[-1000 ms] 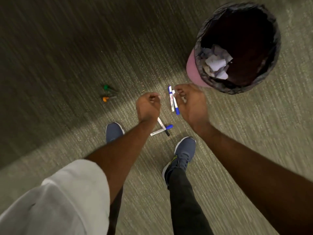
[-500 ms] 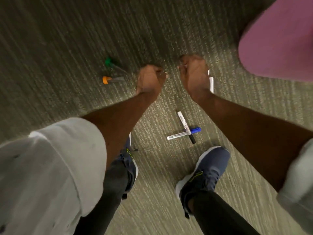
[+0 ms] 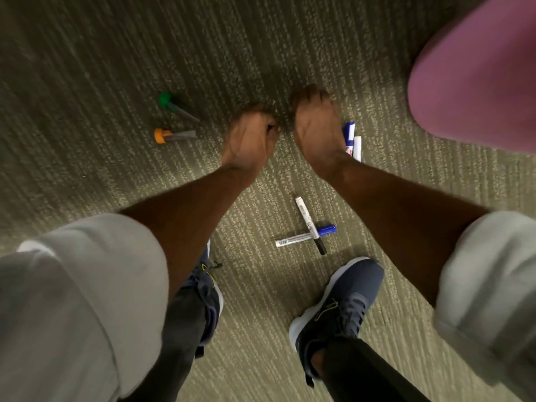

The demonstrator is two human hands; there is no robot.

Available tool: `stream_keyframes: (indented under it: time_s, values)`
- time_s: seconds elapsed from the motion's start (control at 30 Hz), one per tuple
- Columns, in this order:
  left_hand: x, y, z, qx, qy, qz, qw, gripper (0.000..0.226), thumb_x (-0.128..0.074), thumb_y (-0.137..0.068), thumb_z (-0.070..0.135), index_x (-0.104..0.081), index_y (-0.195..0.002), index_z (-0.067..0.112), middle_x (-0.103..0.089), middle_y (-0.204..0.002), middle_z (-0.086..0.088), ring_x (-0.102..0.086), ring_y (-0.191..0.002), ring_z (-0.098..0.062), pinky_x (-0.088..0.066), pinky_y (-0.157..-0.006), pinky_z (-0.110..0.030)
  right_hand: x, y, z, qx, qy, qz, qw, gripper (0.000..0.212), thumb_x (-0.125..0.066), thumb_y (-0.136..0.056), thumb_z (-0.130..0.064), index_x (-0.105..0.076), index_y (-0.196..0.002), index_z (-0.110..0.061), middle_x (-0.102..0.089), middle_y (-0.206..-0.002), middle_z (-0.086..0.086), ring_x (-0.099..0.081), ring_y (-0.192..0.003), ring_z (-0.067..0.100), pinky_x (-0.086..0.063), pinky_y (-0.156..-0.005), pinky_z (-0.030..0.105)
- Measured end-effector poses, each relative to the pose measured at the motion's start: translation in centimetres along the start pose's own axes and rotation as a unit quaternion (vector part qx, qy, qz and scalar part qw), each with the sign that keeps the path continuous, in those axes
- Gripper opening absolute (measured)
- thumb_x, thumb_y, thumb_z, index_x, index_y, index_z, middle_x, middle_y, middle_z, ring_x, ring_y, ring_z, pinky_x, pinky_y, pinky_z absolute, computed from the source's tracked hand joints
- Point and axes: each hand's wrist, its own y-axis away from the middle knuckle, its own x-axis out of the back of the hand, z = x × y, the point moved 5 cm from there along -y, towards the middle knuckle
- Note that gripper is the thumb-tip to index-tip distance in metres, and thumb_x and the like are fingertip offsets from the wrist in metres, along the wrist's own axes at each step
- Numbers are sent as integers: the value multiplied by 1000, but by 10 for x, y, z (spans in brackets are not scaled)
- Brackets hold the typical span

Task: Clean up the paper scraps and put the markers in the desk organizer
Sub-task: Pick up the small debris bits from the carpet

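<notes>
where both forearms stretch up toward the centre of the frame, the left hand (image 3: 250, 137) and the right hand (image 3: 316, 132) reach down over a ribbed, olive-grey carpet (image 3: 101, 68), fingers curled under and pointing away from the camera, so i cannot tell whether either hand grips anything; motion blur softens both. just right of the right hand, partly hidden behind its wrist, lie two slim white marker barrels (image 3: 354, 143) side by side, one with a blue end. in the lower middle of the frame, between the arms, a blue-capped marker (image 3: 306, 235) and a black-capped marker (image 3: 309, 224) lie crossed on the carpet, both smooth white cylinders with printed labels, the black-capped one on top. at the left of the frame a green-capped marker (image 3: 175, 106) and an orange-capped marker (image 3: 173, 135) with dark grey barrels lie near each other, apart from the left hand. a smooth, rounded pink surface (image 3: 481, 82) fills the upper right corner, blurred. loose pale sleeves (image 3: 87, 300) are rolled at the elbows, and two navy mesh sneakers (image 3: 339, 303) with white soles stand at the bottom of the frame
</notes>
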Motion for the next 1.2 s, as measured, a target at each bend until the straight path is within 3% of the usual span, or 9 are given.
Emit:
stream_keyframes:
  time_s: [0.2,0.3,0.4,0.53,0.7,0.8,0.93,1.07,1.2]
  values:
    - [9,-20,-2,21,14,19,999,13,-62,-93,18,-73,-95,11,-73,-91,-3,-67,-81,-12,-56,-70,-25,14,-3,38,-117,-151,29,981,24,-46,-96,-2,-58,-117,-1,-56,-119,21,-54,-109,36,-47,-91,44]
    - [13,-29,-9,55,62,47,995,11,-66,-90,12,-74,-98,9,-70,-88,3,-65,-79,-9,-45,-66,-5,16,-3,63,-151,-134,22,979,26,-45,-97,-9,-60,-118,-6,-59,-120,17,-57,-108,32,-49,-93,42]
    - [13,-36,-16,93,101,43,990,12,-63,-89,-3,-69,-91,6,-68,-76,11,-65,-70,4,-48,-68,-10,16,1,68,-138,-143,20,980,26,-46,-96,-19,-66,-110,-10,-65,-113,13,-62,-100,29,-51,-87,40]
    - [14,-34,-12,55,78,-1,995,10,-70,-88,8,-68,-97,8,-67,-84,3,-65,-77,-5,-55,-79,-25,18,7,72,-113,-189,36,975,21,-54,-97,-24,-72,-105,-15,-68,-107,4,-59,-93,13,-42,-79,22]
    - [11,-40,-14,34,128,-27,991,30,-73,-85,-1,-66,-113,8,-61,-99,-9,-63,-71,14,-50,-71,-4,18,0,72,-58,-156,25,986,21,-57,-99,-23,-71,-111,-14,-67,-111,4,-59,-94,9,-32,-72,2]
    - [14,-39,-7,-28,50,-27,998,16,-74,-87,12,-68,-100,19,-65,-103,-3,-65,-80,5,-50,-72,-7,17,-3,68,-40,-110,16,993,23,-54,-102,-22,-69,-118,-16,-64,-119,7,-63,-100,17,-41,-79,17]
    - [18,-37,0,-80,-25,-31,996,10,-67,-94,18,-70,-101,11,-62,-108,-1,-60,-91,-5,-46,-76,-11,14,-5,65,-19,-81,11,996,22,-51,-103,-20,-68,-114,-16,-62,-117,6,-63,-99,19,-41,-77,22]
    - [23,-39,7,-107,-80,-39,990,15,-61,-97,17,-67,-84,12,-64,-95,-2,-62,-85,-14,-52,-73,-30,10,-5,66,-5,-74,19,997,20,-48,-101,-14,-66,-109,-16,-60,-114,7,-58,-102,21,-44,-86,28]
    - [21,-41,11,-124,-121,-49,984,15,-61,-94,17,-63,-79,16,-63,-96,-4,-64,-87,-18,-58,-72,-35,8,-5,64,16,-39,5,999,22,-48,-98,-1,-66,-111,-6,-59,-115,16,-55,-109,30,-45,-99,39]
